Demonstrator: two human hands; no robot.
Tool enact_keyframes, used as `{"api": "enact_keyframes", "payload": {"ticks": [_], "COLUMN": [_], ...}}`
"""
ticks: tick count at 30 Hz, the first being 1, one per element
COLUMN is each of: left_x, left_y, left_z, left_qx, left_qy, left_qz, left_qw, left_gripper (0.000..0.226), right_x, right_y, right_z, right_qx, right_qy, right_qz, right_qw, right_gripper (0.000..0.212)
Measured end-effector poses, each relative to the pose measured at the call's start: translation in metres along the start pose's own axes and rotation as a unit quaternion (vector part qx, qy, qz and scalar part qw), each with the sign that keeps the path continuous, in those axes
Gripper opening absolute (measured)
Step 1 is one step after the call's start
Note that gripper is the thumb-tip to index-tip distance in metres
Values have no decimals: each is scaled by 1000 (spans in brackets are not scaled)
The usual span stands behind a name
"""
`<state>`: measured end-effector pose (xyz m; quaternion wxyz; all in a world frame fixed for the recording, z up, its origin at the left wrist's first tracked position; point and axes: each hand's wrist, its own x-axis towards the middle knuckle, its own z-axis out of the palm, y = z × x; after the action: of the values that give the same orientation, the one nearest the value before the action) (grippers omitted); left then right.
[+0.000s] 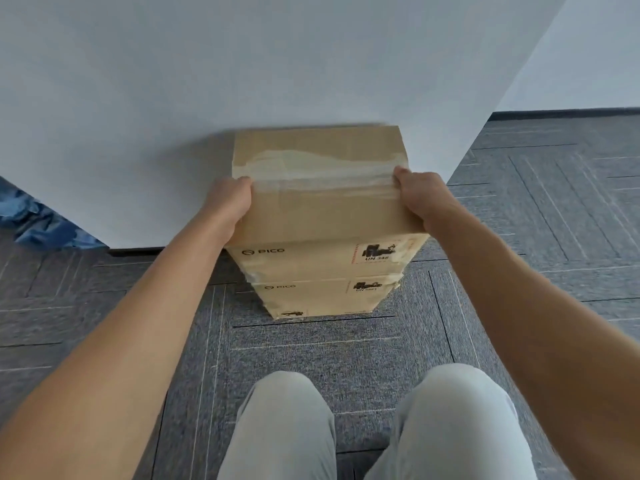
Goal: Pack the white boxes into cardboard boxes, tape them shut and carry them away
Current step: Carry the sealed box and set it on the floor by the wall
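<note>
Knees in pale grey trousers fill the bottom of the view, bent above grey patterned carpet tiles. Two bare forearms reach forward from them to a stack of brown cardboard boxes that stands on the carpet against a white wall.

The top taped brown cardboard box sits squarely between the hands. The left hand presses flat against its left side near the upper edge, and the right hand presses against its right side. On each hand the thumb lies over the top edge onto the clear tape, while the other fingers go down the side faces out of sight, so both hands are clamped on the box from opposite sides. The box's top face tilts toward the camera; its long axis runs left to right, from one hand to the other, and a band of wrinkled clear packing tape runs along that same axis across the closed flaps.

Beneath it lie the middle printed cardboard box and the lower printed cardboard box, each with black lettering and a label on the front face, stacked nearly flush with one another.

Farther left, a crumpled blue cloth lies at the foot of the wall. To the right, the wall ends at a corner and more carpet stretches back to a second white wall.
</note>
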<state>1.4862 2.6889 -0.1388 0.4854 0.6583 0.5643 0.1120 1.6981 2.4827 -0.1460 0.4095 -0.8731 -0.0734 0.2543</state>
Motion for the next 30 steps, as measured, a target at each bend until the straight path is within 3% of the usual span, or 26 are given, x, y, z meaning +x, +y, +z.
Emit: {"api": "enact_keyframes", "payload": {"ticks": [4,14,19,25,27,30], "left_x": [3,-4,-3,-12,-15,-29], "left_y": [0,-3,-6,-3,-2,-5], "left_z": [4,10,15,11,11,18], "left_qx": [-18,30,42,51,127,300], "left_qy": [18,50,76,82,102,160], "left_qz": [0,17,45,51,78,199], "left_qw": [1000,998,995,994,984,919], "left_gripper": [31,43,37,32,41,60], "right_x": [-1,0,3,-3,-7,-12], "right_y": [-1,7,14,10,8,1], "right_z": [0,6,7,4,1,-6], "right_qx": [-1,-75,-68,-78,-63,-101], "right_qy": [3,51,92,74,56,7], "right_qz": [-4,-51,-75,-70,-72,-65], "right_qw": [1000,995,991,992,994,993], "right_gripper": [42,59,58,54,51,45]}}
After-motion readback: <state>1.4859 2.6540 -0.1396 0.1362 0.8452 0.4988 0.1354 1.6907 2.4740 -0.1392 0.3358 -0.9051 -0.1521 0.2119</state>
